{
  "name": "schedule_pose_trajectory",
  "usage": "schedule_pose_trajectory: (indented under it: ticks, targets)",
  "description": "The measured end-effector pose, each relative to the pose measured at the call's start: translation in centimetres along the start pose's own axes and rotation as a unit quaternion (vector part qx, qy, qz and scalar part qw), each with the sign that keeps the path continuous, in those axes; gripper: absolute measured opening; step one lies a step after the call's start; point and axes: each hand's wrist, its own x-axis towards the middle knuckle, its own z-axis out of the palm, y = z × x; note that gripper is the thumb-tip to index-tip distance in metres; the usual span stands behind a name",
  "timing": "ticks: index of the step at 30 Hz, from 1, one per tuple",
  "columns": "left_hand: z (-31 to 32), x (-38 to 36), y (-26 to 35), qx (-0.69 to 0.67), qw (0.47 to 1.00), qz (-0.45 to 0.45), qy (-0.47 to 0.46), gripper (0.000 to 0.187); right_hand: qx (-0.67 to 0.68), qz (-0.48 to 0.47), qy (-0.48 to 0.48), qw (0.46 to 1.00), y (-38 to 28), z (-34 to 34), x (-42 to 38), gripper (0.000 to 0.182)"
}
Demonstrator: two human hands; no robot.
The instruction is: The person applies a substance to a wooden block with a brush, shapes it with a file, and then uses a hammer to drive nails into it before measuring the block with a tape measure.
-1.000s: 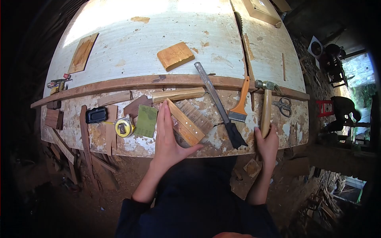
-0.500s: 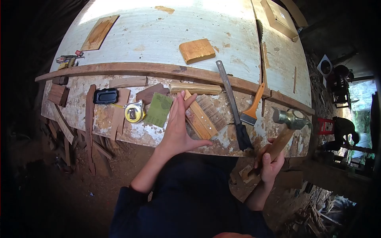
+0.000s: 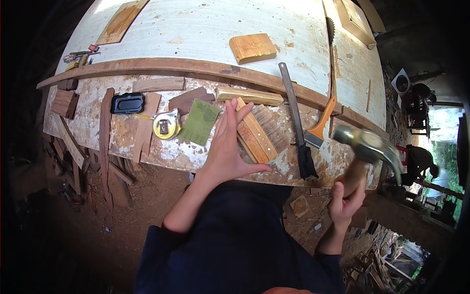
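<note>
My right hand [image 3: 346, 202] is wrapped round the wooden handle of a claw hammer [image 3: 368, 147], held up at the bench's front right with the head blurred by motion. My left hand [image 3: 226, 147] has its fingers stretched and its thumb spread wide, right beside a wide wooden brush [image 3: 254, 137] with bristles pointing right. A green sheet of sandpaper [image 3: 200, 121] lies just left of that hand. Further left sits a yellow and silver tape measure [image 3: 166, 124]. Right of the brush are a long metal bar with a black-wrapped end [image 3: 293, 100] and a paint brush with an orange handle [image 3: 322, 123].
A long wooden strip [image 3: 196, 67] crosses the workbench [image 3: 181, 36]. Beyond it lie a wood block [image 3: 253, 48], a flat board [image 3: 122, 22] and a saw blade [image 3: 330, 30] in a gap. A black plastic case [image 3: 128, 103] and wood offcuts fill the left side.
The hammer has risen and swung to the right, its head now larger in view. My left hand keeps its spread pose beside the brush. The camera view has shifted slightly.
</note>
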Motion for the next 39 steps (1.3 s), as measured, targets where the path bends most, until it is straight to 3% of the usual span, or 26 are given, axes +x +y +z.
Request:
schedule_pose_trajectory:
  ticks: [1, 2, 5, 9, 11, 12, 13, 15, 18, 21, 22, 23, 25, 27, 28, 31, 39]
  targets:
    - [0.0, 0.0, 0.0, -0.002, 1.000, 0.001, 0.004, 0.175, -0.085, -0.016, -0.077, 0.993, -0.5, 0.0, 0.6, 0.048]
    - [0.0, 0.0, 0.0, -0.004, 1.000, 0.004, 0.009, 0.173, -0.121, 0.053, -0.173, 0.976, -1.6, 0.4, 1.0, 0.037]
    - [0.0, 0.0, 0.1, 0.010, 1.000, 0.005, 0.010, 0.172, -0.105, 0.095, -0.179, 0.974, -2.6, -0.4, 2.0, 0.036]
    - [0.2, 0.0, 0.1, 0.007, 1.000, -0.005, 0.009, 0.172, -0.032, 0.074, 0.029, 0.996, -1.6, -3.0, 1.1, 0.045]
    - [0.0, -0.1, 0.2, 0.013, 1.000, -0.003, 0.008, 0.169, 0.150, 0.067, 0.137, 0.977, -2.3, -1.5, 1.0, 0.053]
    - [0.0, -0.2, 0.2, 0.013, 1.000, -0.005, 0.008, 0.169, 0.124, 0.035, 0.104, 0.986, -1.5, -1.2, 0.6, 0.051]
    - [0.0, -0.2, 0.2, 0.014, 1.000, -0.005, 0.008, 0.168, 0.121, 0.065, 0.091, 0.986, -1.3, -0.5, -0.1, 0.046]
    - [-0.1, -0.1, 0.2, 0.015, 1.000, -0.008, 0.008, 0.168, -0.089, 0.026, -0.101, 0.991, -1.3, -0.5, 0.7, 0.045]
    - [0.1, 0.0, 0.3, 0.008, 1.000, -0.009, 0.003, 0.169, -0.105, 0.153, -0.209, 0.960, -2.0, 0.2, 1.0, 0.037]
    - [0.2, -0.3, 0.3, 0.010, 1.000, -0.008, 0.007, 0.169, -0.109, 0.054, -0.064, 0.991, -1.3, -1.7, 1.2, 0.038]
    - [0.2, -0.3, 0.3, 0.010, 1.000, -0.005, 0.009, 0.169, -0.073, 0.108, -0.009, 0.991, -1.6, -2.5, 0.6, 0.034]
    - [0.2, -0.1, 0.1, 0.012, 1.000, -0.002, 0.013, 0.169, 0.046, 0.135, 0.051, 0.988, -1.3, -2.8, -0.3, 0.033]
    - [0.1, -0.1, 0.2, 0.017, 1.000, 0.000, 0.014, 0.167, 0.161, 0.078, 0.149, 0.973, -2.2, -1.3, -0.1, 0.033]
    - [0.2, 0.0, 0.2, 0.020, 1.000, 0.002, 0.011, 0.167, 0.144, 0.084, 0.109, 0.980, -0.8, -0.4, -1.2, 0.041]
    - [0.1, -0.1, 0.2, 0.021, 1.000, 0.000, 0.009, 0.168, 0.016, 0.048, 0.008, 0.999, -0.1, -0.7, -1.0, 0.041]
    - [0.1, -0.2, 0.4, 0.026, 1.000, 0.002, 0.013, 0.165, -0.110, 0.061, -0.196, 0.972, -0.6, 0.7, 0.3, 0.038]
    - [-3.6, 1.2, 0.9, 0.126, 0.991, 0.012, -0.035, 0.123, -0.108, 0.049, -0.084, 0.989, -0.9, -2.4, 1.3, 0.038]
